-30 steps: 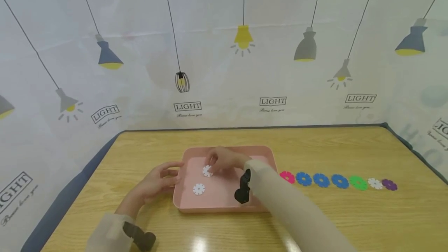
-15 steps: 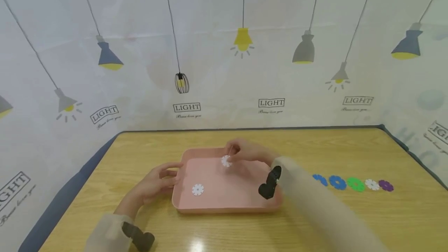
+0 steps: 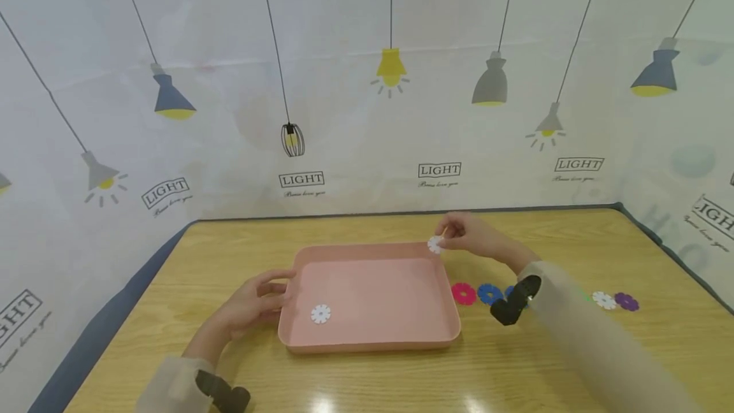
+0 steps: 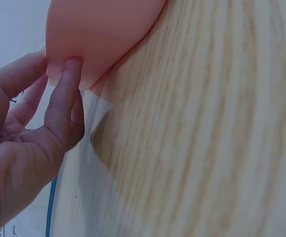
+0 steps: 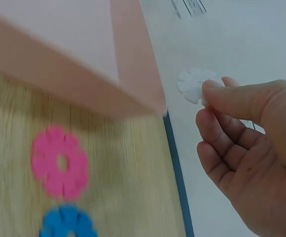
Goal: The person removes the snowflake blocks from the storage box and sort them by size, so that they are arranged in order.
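A pink tray point(image 3: 367, 336) sits mid-table with one white flower disc point(image 3: 320, 314) lying in it. My right hand point(image 3: 471, 238) pinches a second white flower disc point(image 3: 436, 245) point(image 5: 194, 85) in the air above the tray's far right corner point(image 5: 150, 96). My left hand point(image 3: 258, 298) rests against the tray's left rim, its fingertips point(image 4: 68, 74) touching the tray's outer wall point(image 4: 98, 39). A row of flower discs lies right of the tray: a pink one point(image 3: 463, 293) point(image 5: 60, 162), a blue one point(image 3: 489, 294) point(image 5: 67, 224), a white one point(image 3: 603, 299) and a purple one point(image 3: 626, 301). My right sleeve hides the middle of the row.
The wooden table point(image 3: 373, 381) is closed in by a white curtain printed with lamps point(image 3: 367, 81) at the back and both sides. Bare tabletop lies in front of the tray and at the far right.
My right hand lifted a white disc out of the tray and carried it right, from the tray's middle to above its far right corner. The left hand stayed on the left rim.
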A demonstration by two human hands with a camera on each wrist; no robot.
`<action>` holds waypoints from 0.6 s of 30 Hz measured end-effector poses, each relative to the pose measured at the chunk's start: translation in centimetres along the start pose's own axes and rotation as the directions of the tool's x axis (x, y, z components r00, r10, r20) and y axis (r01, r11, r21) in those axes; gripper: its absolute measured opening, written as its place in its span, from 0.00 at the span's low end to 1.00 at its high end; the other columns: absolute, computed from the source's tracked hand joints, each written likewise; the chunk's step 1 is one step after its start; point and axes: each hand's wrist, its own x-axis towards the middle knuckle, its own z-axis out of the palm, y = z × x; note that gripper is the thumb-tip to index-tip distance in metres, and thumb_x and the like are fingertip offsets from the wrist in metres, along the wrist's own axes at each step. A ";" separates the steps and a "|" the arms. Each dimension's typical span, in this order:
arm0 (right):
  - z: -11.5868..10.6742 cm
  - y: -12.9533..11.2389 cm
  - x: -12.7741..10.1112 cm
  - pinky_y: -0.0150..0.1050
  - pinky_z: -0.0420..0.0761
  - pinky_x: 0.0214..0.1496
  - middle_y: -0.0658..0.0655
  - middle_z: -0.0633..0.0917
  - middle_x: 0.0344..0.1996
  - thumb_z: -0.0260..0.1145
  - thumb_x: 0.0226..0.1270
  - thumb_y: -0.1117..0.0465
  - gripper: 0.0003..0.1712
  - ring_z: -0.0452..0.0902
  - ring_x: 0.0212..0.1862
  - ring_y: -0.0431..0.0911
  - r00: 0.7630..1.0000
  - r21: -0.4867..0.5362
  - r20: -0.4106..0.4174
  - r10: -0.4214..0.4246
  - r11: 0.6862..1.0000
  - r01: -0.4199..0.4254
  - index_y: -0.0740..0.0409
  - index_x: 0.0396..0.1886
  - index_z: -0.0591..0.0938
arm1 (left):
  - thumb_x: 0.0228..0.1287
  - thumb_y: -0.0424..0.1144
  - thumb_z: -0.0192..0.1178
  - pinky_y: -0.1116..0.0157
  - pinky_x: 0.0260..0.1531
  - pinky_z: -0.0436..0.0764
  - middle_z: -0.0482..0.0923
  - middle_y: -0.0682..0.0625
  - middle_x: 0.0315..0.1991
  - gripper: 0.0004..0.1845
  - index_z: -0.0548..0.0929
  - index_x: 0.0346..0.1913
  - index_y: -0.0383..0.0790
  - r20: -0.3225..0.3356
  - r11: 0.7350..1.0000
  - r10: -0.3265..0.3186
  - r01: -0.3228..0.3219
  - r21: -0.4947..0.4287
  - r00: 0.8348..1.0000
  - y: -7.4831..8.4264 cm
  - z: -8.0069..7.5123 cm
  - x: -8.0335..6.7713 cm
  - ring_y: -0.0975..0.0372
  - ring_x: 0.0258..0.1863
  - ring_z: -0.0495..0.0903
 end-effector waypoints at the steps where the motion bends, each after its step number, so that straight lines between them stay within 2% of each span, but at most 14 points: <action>1: -0.5 0.6 -0.6 0.39 0.74 0.31 0.55 0.77 0.26 0.65 0.59 0.65 0.10 0.71 0.30 0.45 1.000 0.002 -0.011 0.015 1.000 -0.015 0.64 0.38 0.77 | 0.64 0.27 0.52 0.56 0.45 0.78 0.62 0.29 0.56 0.29 0.56 0.66 0.28 -0.001 1.000 -0.004 0.004 -0.001 1.000 0.0 0.0 0.0 0.53 0.46 0.75; 5: -2.5 3.2 -3.3 0.41 0.77 0.32 0.54 0.78 0.26 0.65 0.60 0.64 0.10 0.74 0.30 0.45 0.998 0.015 -0.064 0.030 0.999 -0.029 0.65 0.38 0.77 | 0.64 0.27 0.52 0.56 0.45 0.78 0.61 0.29 0.56 0.29 0.56 0.66 0.28 0.001 1.000 -0.005 0.005 -0.006 1.000 0.1 0.1 0.1 0.53 0.46 0.74; 7: -3.6 4.5 -4.6 0.41 0.78 0.31 0.54 0.79 0.25 0.64 0.60 0.65 0.09 0.75 0.29 0.47 0.997 0.038 -0.083 -0.008 0.999 0.011 0.65 0.38 0.77 | 0.64 0.27 0.52 0.56 0.45 0.78 0.61 0.29 0.56 0.29 0.56 0.66 0.28 0.003 1.000 0.005 -0.005 -0.007 1.000 0.1 0.1 0.1 0.53 0.46 0.74; 10: -5.0 5.8 -6.7 0.42 0.79 0.32 0.54 0.79 0.26 0.62 0.62 0.65 0.08 0.76 0.30 0.49 0.994 0.047 -0.106 -0.003 0.999 0.008 0.65 0.39 0.76 | 0.64 0.28 0.53 0.56 0.46 0.77 0.61 0.29 0.56 0.29 0.56 0.66 0.28 0.003 1.000 0.017 -0.017 -0.003 1.000 0.2 0.0 0.0 0.54 0.46 0.74; 13: -6.3 6.8 -8.8 0.42 0.79 0.33 0.57 0.80 0.27 0.61 0.63 0.65 0.11 0.76 0.31 0.50 0.990 0.032 -0.136 0.043 0.999 -0.039 0.68 0.42 0.75 | 0.63 0.28 0.54 0.56 0.46 0.77 0.62 0.30 0.56 0.29 0.57 0.66 0.28 -0.003 1.000 0.012 -0.012 -0.009 1.000 0.2 0.0 0.0 0.54 0.46 0.75; 14: -6.7 6.9 -9.5 0.42 0.79 0.34 0.56 0.80 0.28 0.61 0.64 0.64 0.13 0.76 0.32 0.49 0.983 0.007 -0.158 0.091 0.996 -0.091 0.70 0.43 0.74 | 0.63 0.28 0.54 0.56 0.46 0.77 0.61 0.30 0.56 0.30 0.57 0.66 0.28 -0.003 1.000 0.007 -0.007 -0.013 1.000 0.1 0.0 0.0 0.54 0.47 0.74; 18: -8.1 8.5 -12.6 0.38 0.79 0.34 0.53 0.80 0.31 0.60 0.65 0.62 0.18 0.75 0.33 0.41 0.954 -0.036 -0.257 0.152 0.985 -0.167 0.73 0.47 0.73 | 0.63 0.28 0.54 0.56 0.47 0.77 0.62 0.30 0.56 0.30 0.57 0.66 0.29 -0.003 1.000 -0.005 0.005 -0.024 1.000 0.0 0.0 0.0 0.54 0.47 0.74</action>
